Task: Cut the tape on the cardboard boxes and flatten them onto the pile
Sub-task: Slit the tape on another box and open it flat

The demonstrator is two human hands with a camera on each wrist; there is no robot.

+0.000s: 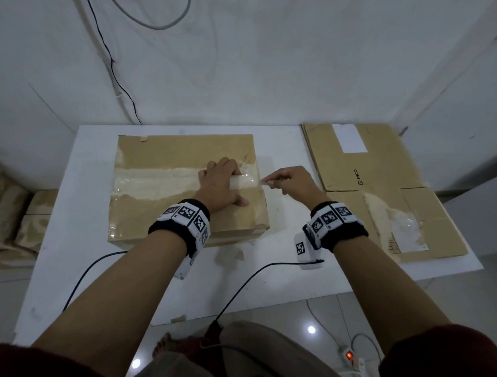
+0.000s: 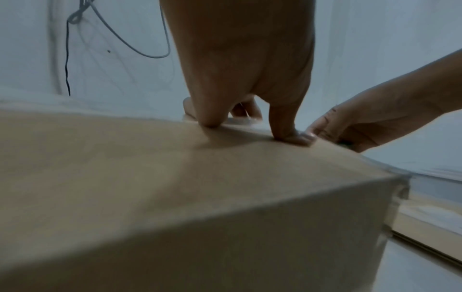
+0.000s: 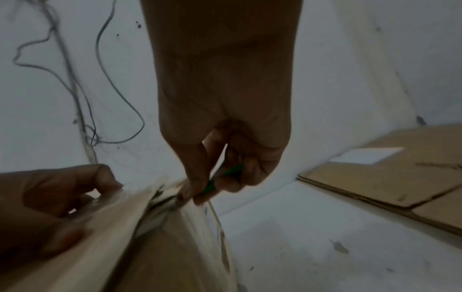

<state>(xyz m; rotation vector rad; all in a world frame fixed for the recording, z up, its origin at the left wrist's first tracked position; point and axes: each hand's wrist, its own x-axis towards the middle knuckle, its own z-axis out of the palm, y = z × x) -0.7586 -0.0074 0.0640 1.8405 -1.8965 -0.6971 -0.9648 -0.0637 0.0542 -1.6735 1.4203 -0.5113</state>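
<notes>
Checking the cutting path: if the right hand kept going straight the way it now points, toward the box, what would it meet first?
The right hand, gripping a green-handled cutter, points at the right edge of the taped cardboard box. It would probably meet the tape at that edge first, then the left hand pressing just beyond.

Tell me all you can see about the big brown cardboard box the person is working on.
The closed brown cardboard box sits upright on the white table, left of a pile of flattened cardboard. A wide band of clear tape over torn, pale paper crosses its top. The left hand presses on the lid near the right edge; the right hand holds a green-handled tool at that edge's tape.
</notes>
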